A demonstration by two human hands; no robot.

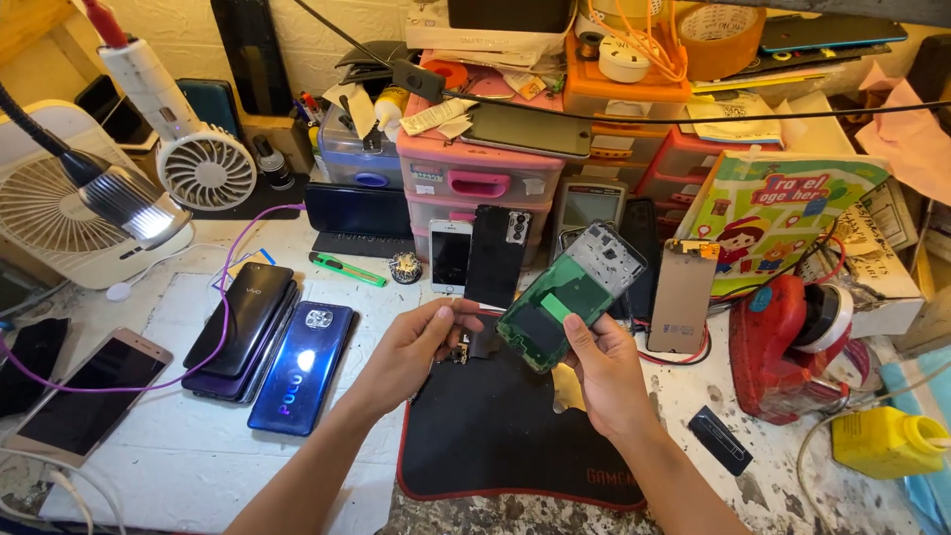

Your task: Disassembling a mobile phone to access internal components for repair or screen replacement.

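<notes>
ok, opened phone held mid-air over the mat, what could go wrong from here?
1. The right hand grips the opened phone frame by one lower corner, tilted above the black mat; it could slip.
2. The left hand pinches a small dark part beside the frame; it may drop among the clutter.
3. The loose screen panel leaning nearby could get knocked over.

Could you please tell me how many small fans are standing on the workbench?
2: a large white fan at the far left edge behind the lamp, and a smaller white fan just right of it, against the wall. Clutter may hide others.
</notes>
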